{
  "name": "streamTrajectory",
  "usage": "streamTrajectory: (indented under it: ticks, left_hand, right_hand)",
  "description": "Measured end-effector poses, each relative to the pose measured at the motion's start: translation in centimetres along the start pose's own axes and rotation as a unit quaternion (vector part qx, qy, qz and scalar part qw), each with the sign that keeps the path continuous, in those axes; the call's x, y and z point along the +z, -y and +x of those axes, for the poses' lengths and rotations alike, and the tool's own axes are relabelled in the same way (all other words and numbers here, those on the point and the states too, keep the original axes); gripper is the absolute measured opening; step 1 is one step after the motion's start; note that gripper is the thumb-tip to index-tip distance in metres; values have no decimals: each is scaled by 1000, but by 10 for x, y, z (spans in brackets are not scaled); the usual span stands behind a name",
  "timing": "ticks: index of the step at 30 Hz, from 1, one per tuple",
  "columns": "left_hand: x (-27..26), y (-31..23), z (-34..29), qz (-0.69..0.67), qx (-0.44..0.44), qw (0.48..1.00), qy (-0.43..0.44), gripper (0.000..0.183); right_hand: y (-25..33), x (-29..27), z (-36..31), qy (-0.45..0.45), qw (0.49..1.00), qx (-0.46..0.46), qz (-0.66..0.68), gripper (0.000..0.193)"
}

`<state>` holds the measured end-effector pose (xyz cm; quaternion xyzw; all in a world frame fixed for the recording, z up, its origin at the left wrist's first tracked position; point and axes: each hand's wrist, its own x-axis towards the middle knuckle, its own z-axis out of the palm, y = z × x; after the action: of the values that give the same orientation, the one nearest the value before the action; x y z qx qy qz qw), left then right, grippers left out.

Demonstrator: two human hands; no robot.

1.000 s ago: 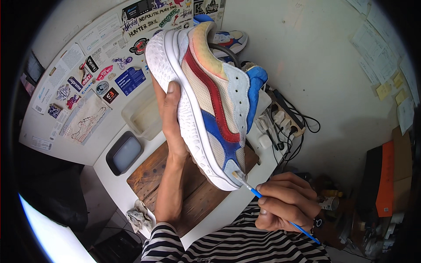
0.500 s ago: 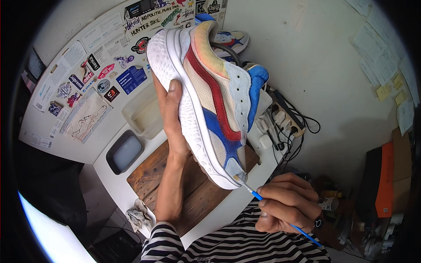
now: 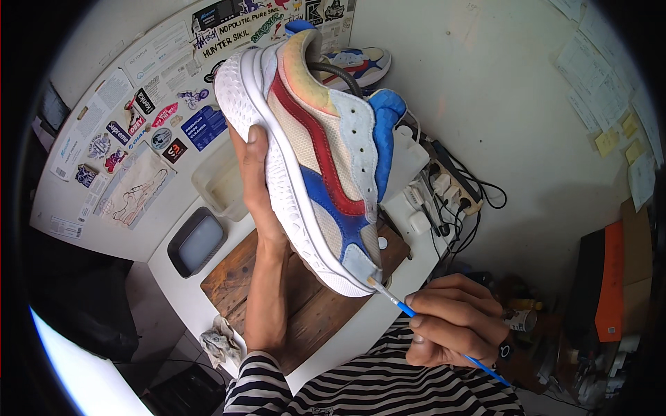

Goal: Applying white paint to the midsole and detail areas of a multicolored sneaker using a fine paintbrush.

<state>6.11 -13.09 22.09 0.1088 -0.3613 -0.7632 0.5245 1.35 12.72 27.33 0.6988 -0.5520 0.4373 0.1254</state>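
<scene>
Far left of the shoe [image 3: 305, 152] stood a pale panel [image 3: 62, 201] covered in stickers and labels. Nearer the shoe, still on its left, a dark-rimmed tray [image 3: 182, 265] sat on the white surface [image 3: 173, 288], with a clear plastic tub [image 3: 211, 203] beyond it. A crumpled rag [image 3: 220, 342] lay below and left of the shoe, at the edge of the surface.

The left hand [image 3: 260, 201] was at the shoe's sole side, its grip closed on the shoe, the thumb against the white sole and the other fingers hidden behind. Underneath the shoe, a brown wooden board [image 3: 316, 319] lay on the surface. The shoe itself was held up above this board, tilted, its heel at the upper left, its toe at the lower right and its sole facing left. Behind the shoe's heel end was a second shoe [image 3: 371, 66] in similar colours.

At the shoe's toe was the tip of a blue-handled brush [image 3: 406, 308]; whether the bristles touched the toe, I could not tell. Right of the toe, the right hand [image 3: 458, 322] had its grip pinched around the brush handle. Also right of the shoe were a power strip [image 3: 454, 187] and black cables [image 3: 492, 201]. Well to the shoe's right stood an orange and black box [image 3: 610, 284], below yellow notes [image 3: 607, 143] on the wall.
</scene>
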Motion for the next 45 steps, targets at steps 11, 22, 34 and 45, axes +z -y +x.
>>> streamTrajectory:
  ticks: [11,22,34,45]
  left_hand:
    - [-24,-34,18,-73,15,997,-23,56]
    - [-41,-53,31,2,141,983,-114,58]
    - [-79,-72,44,26,180,976,-115,62]
    - [-74,-66,42,8,163,984,-70,58]
  right_hand:
    - [-68,37,-32,-112,970,214,39,19]
    - [-116,132,-37,-28,959,261,108,26]
    - [-138,184,-42,39,958,271,89,23]
    - [-112,152,-24,-73,970,212,97,22]
